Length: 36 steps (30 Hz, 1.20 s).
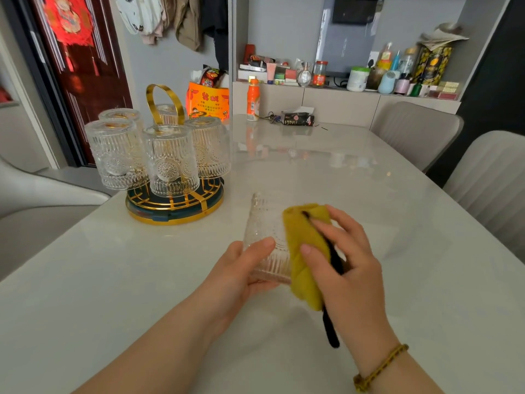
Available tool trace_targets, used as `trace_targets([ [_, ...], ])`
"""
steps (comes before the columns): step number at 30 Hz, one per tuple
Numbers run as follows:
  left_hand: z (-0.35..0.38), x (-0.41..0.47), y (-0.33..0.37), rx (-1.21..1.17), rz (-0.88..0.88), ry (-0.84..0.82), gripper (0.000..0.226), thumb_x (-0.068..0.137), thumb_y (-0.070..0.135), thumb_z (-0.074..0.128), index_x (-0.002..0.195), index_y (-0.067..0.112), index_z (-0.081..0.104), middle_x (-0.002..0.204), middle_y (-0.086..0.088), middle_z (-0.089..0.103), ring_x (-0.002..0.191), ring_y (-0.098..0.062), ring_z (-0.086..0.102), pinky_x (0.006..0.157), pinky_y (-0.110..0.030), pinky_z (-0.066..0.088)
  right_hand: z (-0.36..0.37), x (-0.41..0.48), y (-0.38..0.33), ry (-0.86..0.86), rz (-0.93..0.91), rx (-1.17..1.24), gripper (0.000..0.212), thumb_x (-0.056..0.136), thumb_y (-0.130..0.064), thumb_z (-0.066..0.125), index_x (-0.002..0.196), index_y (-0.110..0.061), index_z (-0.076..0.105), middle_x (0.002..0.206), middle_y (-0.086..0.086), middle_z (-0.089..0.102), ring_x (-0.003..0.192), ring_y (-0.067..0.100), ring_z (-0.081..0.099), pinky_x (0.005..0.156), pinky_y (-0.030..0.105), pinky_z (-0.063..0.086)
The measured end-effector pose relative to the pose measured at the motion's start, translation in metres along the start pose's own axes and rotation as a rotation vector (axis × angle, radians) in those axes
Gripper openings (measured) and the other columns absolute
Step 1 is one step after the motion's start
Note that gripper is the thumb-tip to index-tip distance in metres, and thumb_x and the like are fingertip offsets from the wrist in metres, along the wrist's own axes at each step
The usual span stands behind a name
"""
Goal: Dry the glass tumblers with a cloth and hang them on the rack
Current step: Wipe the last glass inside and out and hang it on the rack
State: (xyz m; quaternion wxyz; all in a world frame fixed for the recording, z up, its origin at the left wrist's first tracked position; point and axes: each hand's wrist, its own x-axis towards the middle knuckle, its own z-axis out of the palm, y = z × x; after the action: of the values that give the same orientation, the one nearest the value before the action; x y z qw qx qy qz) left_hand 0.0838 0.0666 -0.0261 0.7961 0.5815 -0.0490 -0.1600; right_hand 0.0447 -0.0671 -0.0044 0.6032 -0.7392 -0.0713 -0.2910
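- My left hand [241, 268] grasps the near end of a glass tumbler [265, 231], thumb curled over the top and fingers beneath.
- My right hand [343, 257] clutches a folded yellow cloth [304, 251] and presses it against the tumbler's three o'clock side. A dark strip of the cloth hangs down below the palm.
- The tumbler lies on its side, low over the table at the middle of my view. I cannot tell whether it touches the top.
- It is clear pressed glass with vertical ribs near the thumb and a dotted, rounded pattern further along.
- A braided bracelet [377, 368] sits on the right wrist.
- The table [341, 172] is pale, glossy and stone-like, and mirrors the things at its far edge.
- At ten o'clock from the held tumbler stands the rack [173, 206], with a round dark base, gold trim and a gold loop handle.
- Five matching tumblers [170, 160] hang on it upside down.
- At twelve o'clock, by the far edge, are an orange bottle [252, 99], a dark tissue packet [297, 119] and an orange bag [207, 99].
- Two pale ribbed chairs [414, 129] stand at two o'clock.
- Behind them a recessed shelf [341, 91] holds jars and bottles.
- At eleven o'clock a dark red door [93, 81] carries a red ornament, and clothes hang on the wall beside it.
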Motion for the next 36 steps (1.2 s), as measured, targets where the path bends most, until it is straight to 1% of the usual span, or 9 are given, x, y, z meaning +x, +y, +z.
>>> trace_targets([
  [4, 0.002, -0.003, 0.001, -0.063, 0.01, -0.1, 0.058, 0.063, 0.042, 0.068, 0.112, 0.014, 0.057, 0.111, -0.011, 0.068, 0.1, -0.026, 0.066, 0.091, -0.041, 0.051, -0.006, 0.007, 0.006, 0.018, 0.238, 0.238, 0.019, 0.065, -0.029, 0.07, 0.075, -0.045, 0.07, 0.111, 0.003, 0.064, 0.093, 0.017, 0.062, 0.085, 0.034, 0.051],
  [7, -0.003, -0.002, 0.006, -0.17, 0.04, -0.04, 0.047, 0.064, 0.041, 0.061, 0.105, 0.018, 0.062, 0.102, -0.008, 0.071, 0.086, -0.022, 0.068, 0.082, -0.035, 0.054, -0.001, 0.001, 0.009, -0.126, 0.235, 0.204, 0.027, 0.073, -0.008, 0.072, 0.072, -0.036, 0.069, 0.111, 0.003, 0.065, 0.087, 0.007, 0.063, 0.075, 0.017, 0.052],
  [13, -0.002, 0.0, 0.008, -0.012, 0.069, 0.042, 0.063, 0.054, 0.044, 0.073, 0.103, 0.007, 0.058, 0.089, -0.008, 0.066, 0.071, -0.014, 0.067, 0.065, -0.026, 0.055, 0.005, -0.007, 0.0, -0.198, -0.103, -0.131, 0.028, 0.062, -0.043, 0.059, 0.089, -0.047, 0.062, 0.118, -0.028, 0.045, 0.106, -0.013, 0.047, 0.084, 0.0, 0.035],
  [15, -0.001, 0.001, 0.004, 0.018, 0.054, 0.026, 0.072, 0.053, 0.044, 0.072, 0.11, 0.003, 0.055, 0.097, -0.011, 0.068, 0.077, -0.018, 0.069, 0.074, -0.032, 0.056, 0.001, -0.002, 0.001, -0.091, -0.059, -0.062, 0.022, 0.061, -0.037, 0.065, 0.082, -0.043, 0.066, 0.116, -0.025, 0.049, 0.104, -0.015, 0.048, 0.083, 0.0, 0.037],
  [19, 0.003, -0.003, 0.005, -0.138, 0.021, -0.078, 0.041, 0.07, 0.038, 0.062, 0.105, 0.016, 0.062, 0.103, -0.01, 0.071, 0.089, -0.023, 0.069, 0.08, -0.034, 0.057, -0.005, 0.007, 0.006, -0.015, 0.294, 0.219, 0.021, 0.078, -0.015, 0.068, 0.082, -0.036, 0.066, 0.09, -0.004, 0.07, 0.078, 0.008, 0.065, 0.067, 0.022, 0.052],
  [23, 0.001, -0.004, 0.01, -0.251, 0.037, -0.064, 0.048, 0.074, 0.051, 0.055, 0.112, 0.022, 0.059, 0.107, -0.007, 0.07, 0.09, -0.021, 0.069, 0.079, -0.034, 0.056, 0.0, 0.003, 0.003, -0.097, 0.41, 0.338, 0.017, 0.083, -0.008, 0.057, 0.085, -0.024, 0.063, 0.059, -0.01, 0.068, 0.053, 0.004, 0.062, 0.048, 0.017, 0.05],
  [29, 0.0, -0.003, 0.012, -0.26, 0.082, -0.045, 0.059, 0.067, 0.054, 0.044, 0.116, 0.023, 0.056, 0.112, -0.005, 0.068, 0.092, -0.016, 0.068, 0.082, -0.03, 0.055, 0.003, -0.003, -0.001, -0.068, 0.28, 0.331, 0.028, 0.08, -0.006, 0.061, 0.082, -0.034, 0.065, 0.07, -0.012, 0.07, 0.062, 0.004, 0.064, 0.054, 0.019, 0.052],
  [32, 0.0, -0.002, 0.011, -0.227, 0.1, -0.042, 0.051, 0.067, 0.053, 0.042, 0.105, 0.025, 0.06, 0.102, -0.003, 0.072, 0.09, -0.017, 0.069, 0.082, -0.032, 0.055, 0.004, -0.005, 0.004, -0.061, 0.189, 0.269, 0.024, 0.069, -0.027, 0.072, 0.081, -0.047, 0.068, 0.1, -0.011, 0.068, 0.089, 0.005, 0.065, 0.074, 0.021, 0.054],
  [36, -0.002, 0.002, 0.012, -0.178, 0.045, 0.004, 0.044, 0.084, 0.051, 0.036, 0.112, 0.023, 0.057, 0.105, -0.007, 0.069, 0.084, -0.02, 0.07, 0.081, -0.036, 0.055, 0.008, -0.007, 0.004, -0.067, 0.017, 0.066, 0.034, 0.057, -0.047, 0.057, 0.088, -0.062, 0.059, 0.114, -0.033, 0.049, 0.109, -0.013, 0.048, 0.083, 0.003, 0.04],
])
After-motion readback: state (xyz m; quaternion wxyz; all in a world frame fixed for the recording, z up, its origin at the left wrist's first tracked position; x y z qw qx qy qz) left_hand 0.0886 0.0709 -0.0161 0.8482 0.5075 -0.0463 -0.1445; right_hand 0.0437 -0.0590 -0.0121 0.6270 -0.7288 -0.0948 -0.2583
